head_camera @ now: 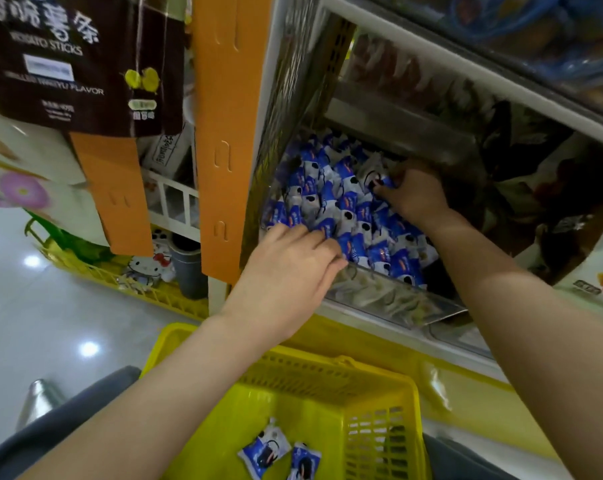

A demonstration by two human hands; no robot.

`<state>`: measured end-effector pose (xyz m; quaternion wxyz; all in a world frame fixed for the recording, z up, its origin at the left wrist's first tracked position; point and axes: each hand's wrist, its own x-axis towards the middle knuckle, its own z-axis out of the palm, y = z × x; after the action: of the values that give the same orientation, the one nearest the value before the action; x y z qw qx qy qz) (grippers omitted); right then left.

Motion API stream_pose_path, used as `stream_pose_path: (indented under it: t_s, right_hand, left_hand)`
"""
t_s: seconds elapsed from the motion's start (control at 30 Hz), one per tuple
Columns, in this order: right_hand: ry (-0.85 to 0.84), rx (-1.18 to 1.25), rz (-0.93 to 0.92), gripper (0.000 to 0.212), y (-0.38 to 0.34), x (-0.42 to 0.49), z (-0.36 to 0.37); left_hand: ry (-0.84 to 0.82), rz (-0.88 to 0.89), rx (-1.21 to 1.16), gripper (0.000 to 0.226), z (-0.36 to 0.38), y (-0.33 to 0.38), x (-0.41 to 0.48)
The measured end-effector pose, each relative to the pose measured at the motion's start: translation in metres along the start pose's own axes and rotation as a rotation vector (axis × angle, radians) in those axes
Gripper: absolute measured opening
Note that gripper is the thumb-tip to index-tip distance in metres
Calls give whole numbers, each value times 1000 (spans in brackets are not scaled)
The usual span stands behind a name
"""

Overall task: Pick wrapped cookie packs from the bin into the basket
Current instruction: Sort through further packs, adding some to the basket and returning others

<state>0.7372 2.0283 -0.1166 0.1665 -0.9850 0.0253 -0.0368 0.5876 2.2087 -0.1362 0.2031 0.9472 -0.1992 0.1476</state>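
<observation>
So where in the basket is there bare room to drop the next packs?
The yellow plastic basket floor is mostly bare, up to its far rim. Two blue-and-white wrapped cookie packs lie at the near edge. The clear bin is crowded.

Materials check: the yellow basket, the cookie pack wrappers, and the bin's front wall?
Yellow basket: looks like moulded plastic, semi-gloss; perforated lattice walls and a uniform colour suggest it.
Cookie packs: thin printed plastic film, probably glossy; wrappers crinkle and catch highlights. Two already lie in the basket.
Bin front wall: clear rigid plastic, likely acrylic; contents show through it, with reflections.
</observation>
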Motion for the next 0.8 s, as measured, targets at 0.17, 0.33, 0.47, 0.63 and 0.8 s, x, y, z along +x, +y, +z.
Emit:
stream_pose_path:
  t_s: [0.17, 0.33, 0.47, 0.63, 0.8]
  right_hand:
    - [-107, -22, -45, 27, -4, 6, 6]
    - [-93, 3, -47, 29, -5, 2, 2]
    - [35, -104, 63, 24, 3, 9, -14]
    - [-134, -221, 146, 22, 11, 8, -13]
    - [-184, -206, 173, 25, 15, 8, -5]
  left_hand:
    - [1, 17, 0, 34, 1, -1, 2]
    - [11, 11, 13, 32, 3, -1, 2]
    - [15, 9, -6, 33, 4, -2, 2]
    - [20, 13, -35, 34, 3, -2, 1]
    - [23, 36, -37, 35, 2, -3, 1]
